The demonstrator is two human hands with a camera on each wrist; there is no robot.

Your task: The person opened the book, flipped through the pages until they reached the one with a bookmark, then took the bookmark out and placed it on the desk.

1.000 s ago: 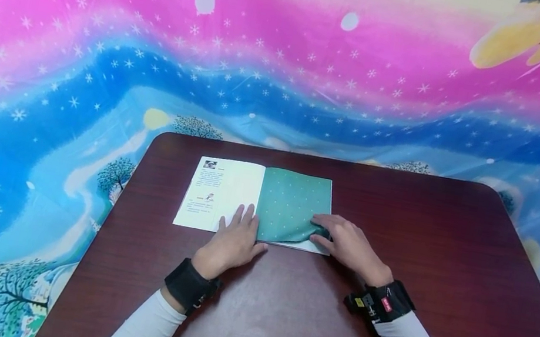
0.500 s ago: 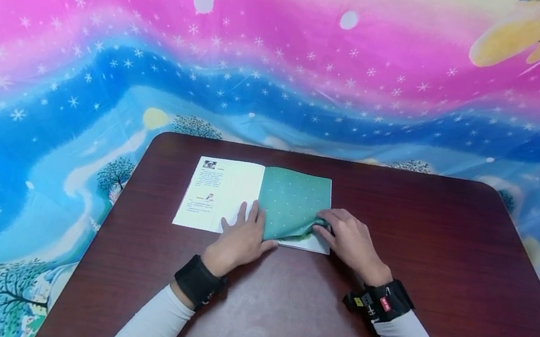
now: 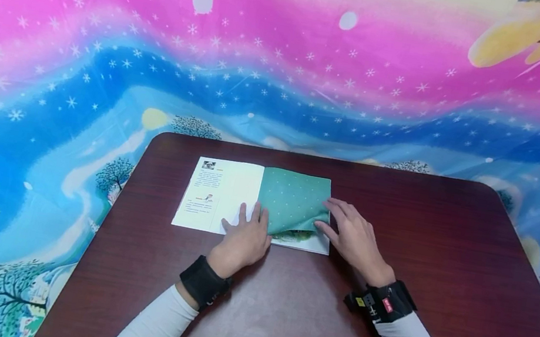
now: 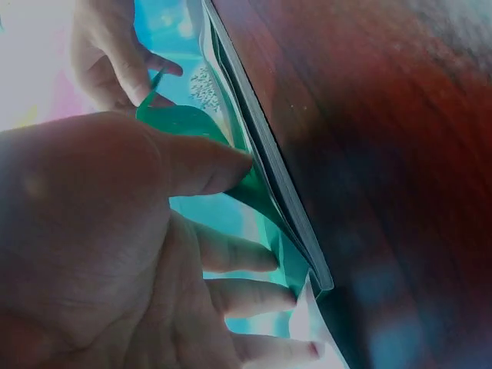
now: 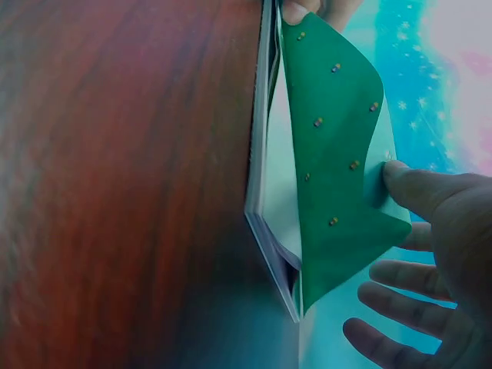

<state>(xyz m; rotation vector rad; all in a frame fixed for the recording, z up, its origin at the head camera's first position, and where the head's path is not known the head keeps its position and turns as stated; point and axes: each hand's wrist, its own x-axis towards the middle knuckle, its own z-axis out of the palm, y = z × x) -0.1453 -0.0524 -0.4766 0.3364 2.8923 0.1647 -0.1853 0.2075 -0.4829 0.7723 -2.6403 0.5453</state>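
An open picture book (image 3: 201, 193) lies on the table, its left page white with small print and pictures. Its right page (image 3: 292, 196) is green with pale dots; the near edge curls up, showing a white page with a green plant picture beneath. My left hand (image 3: 244, 242) rests with spread fingers by the fold, its thumb near the book's bottom edge. At the right edge, my right hand (image 3: 352, 233) has the raised page corner between its thumb (image 5: 407, 181) and index finger. The other right fingers (image 5: 400, 307) extend loosely behind the page.
The dark reddish-brown table (image 3: 449, 252) extends around the book on all sides. Behind it hangs a pink and blue cloth (image 3: 285, 76) printed with snowflakes and trees. Both wrists wear black straps (image 3: 205, 283).
My left hand has slid rightward, off the left page to the fold. The green page's near edge has lifted, exposing the picture below. My right fingers have curled at the corner, then spread somewhat.
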